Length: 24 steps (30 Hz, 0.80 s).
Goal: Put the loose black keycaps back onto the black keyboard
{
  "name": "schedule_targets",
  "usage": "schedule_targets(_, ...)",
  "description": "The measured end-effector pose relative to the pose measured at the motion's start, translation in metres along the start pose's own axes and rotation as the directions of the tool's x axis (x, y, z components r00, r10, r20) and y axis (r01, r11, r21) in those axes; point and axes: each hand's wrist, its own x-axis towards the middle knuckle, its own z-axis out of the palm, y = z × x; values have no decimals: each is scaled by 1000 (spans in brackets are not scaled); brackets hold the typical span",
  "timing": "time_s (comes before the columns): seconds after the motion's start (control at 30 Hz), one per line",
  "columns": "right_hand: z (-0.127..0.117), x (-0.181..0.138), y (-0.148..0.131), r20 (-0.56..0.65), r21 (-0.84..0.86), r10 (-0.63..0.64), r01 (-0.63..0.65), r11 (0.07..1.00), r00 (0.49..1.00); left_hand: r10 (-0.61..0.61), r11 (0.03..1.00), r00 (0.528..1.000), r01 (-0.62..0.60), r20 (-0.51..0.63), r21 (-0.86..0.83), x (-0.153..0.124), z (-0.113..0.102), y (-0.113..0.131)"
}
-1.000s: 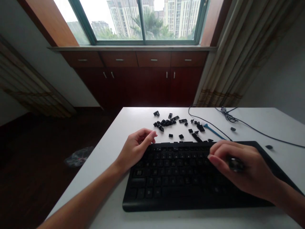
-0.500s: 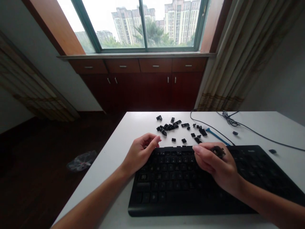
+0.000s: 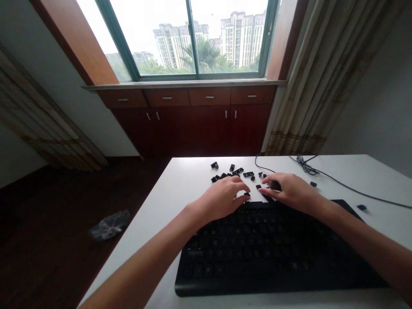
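Note:
My left hand [image 3: 223, 195] reaches over the far edge of the black keyboard [image 3: 241, 262]. Its thumb and forefinger are apart, their tips at either side of a small black keycap [image 3: 246, 194]. Beyond the keyboard, my right hand [image 3: 291, 189] spreads its thumb and fingers over loose black pieces. A dark lump [image 3: 274, 185] shows between them; whether it touches the palm or lies on the table is unclear. A long black piece [image 3: 266, 196] lies below the right thumb. More black keycaps [image 3: 238, 171] are scattered behind both hands, some hidden by my left hand.
The keyboard rests on a white table [image 3: 154, 223]. A black cable [image 3: 304, 165] lies coiled at the back right, and a stray keycap [image 3: 361, 207] sits near the right. On the dark floor at left is a clear plastic bag [image 3: 109, 225].
My left hand has moved right and forward to the keycap. My right hand has gone forward from above the keyboard and unfolded from its curled grip. It now covers the blue tool.

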Motion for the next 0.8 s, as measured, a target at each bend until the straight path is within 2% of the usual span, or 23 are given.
schedule_targets(0.13, 9, -5, -3, 4, -32, 2, -2, 999, 1000, -16, 996, 997, 9, 81, 87, 28, 13, -2)
schedule_targets(0.3, 10, -4, -2, -2, -69, 9, -9, 998, 1000, -55, 995, 993, 46, 100, 89, 39, 17, -3)
schedule_targets(0.57, 9, -14, 2, -12, -92, -12, 11, 996, 1000, -49, 994, 998, 46, 29, 104, 50, 28, -2)
schedule_targets(0.8, 13, -11, 6, -42, -134, -4, -2, 991, 999, -13, 999, 999, 12, 32, 36, 63, 46, -4)
